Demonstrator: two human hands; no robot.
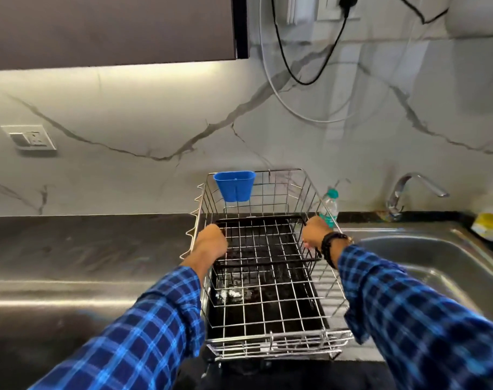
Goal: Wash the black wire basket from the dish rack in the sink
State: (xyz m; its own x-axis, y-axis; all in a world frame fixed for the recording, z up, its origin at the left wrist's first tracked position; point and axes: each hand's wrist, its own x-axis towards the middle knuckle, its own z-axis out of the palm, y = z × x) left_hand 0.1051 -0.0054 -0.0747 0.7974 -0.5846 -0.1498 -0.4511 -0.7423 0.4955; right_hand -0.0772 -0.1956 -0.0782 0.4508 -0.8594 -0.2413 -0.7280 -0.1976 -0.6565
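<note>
A black wire basket [263,220] sits inside the far half of a steel wire dish rack [270,340] on the counter. My left hand [211,242] grips the basket's left rim. On the opposite side, my right hand [315,232] grips its right rim; a dark beaded band circles that wrist. Both hands are inside the rack. The steel sink [425,257] lies directly to the right of the rack, with its tap [408,190] at the back wall.
A blue plastic cup holder [235,185] hangs on the rack's back wall. A clear bottle with a teal cap [331,205] stands behind the rack. A yellow sponge [488,225] lies at the sink's far right. Dark counter [85,249] stretches left.
</note>
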